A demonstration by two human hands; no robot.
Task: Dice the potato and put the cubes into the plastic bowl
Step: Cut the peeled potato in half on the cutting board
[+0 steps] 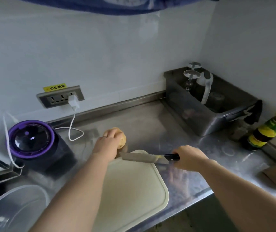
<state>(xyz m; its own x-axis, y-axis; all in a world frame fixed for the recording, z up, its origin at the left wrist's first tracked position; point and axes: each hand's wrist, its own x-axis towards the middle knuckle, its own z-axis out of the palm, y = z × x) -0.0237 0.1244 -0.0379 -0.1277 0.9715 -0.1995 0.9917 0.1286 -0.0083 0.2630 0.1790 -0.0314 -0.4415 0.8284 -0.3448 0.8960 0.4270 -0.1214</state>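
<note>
The potato (122, 139) sits whole and unpeeled on the steel counter (142, 121), just past the far left corner of the white cutting board (133, 190). The left hand (106, 144) lies over it from the near side, fingers curled down around its top. The right hand (190, 158) grips the black handle of a knife (144, 158), fingers wrapped round it. The blade points left across the far end of the board, its tip close to the left wrist; I cannot tell whether it touches the board.

The clear plastic bowl (38, 192) stands at the near left, well apart from the potato — no cubes show in it.

Left of the potato is a dark appliance with a purple ring (31, 139). On the wall behind it a socket strip (57, 98) holds a white charger (72, 100), its cable looping onto the counter. In the far right corner a metal tub (200, 114) holds upturned glasses (191, 76) — near it, along the right wall, stand yellow-lidded jars (267, 131).
</note>
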